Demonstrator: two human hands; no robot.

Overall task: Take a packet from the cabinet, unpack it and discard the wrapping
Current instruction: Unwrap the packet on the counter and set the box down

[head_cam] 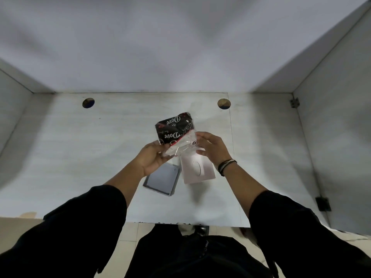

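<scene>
A black packet (174,127) with white lettering sits inside a clear plastic wrapping (183,146), held in the air above the white shelf (80,153) of the cabinet. My left hand (153,157) grips the wrapping's lower left end. On the right end, my right hand (212,146) pinches the clear film. The black packet sticks out of the wrapping toward the back of the cabinet.
Under my hands lie a grey-blue open box (161,180) and a pale pink box (197,170) with an oval window. Two round holes (88,102) (224,103) pierce the shelf near the back wall. Hinges (294,102) sit on the right wall.
</scene>
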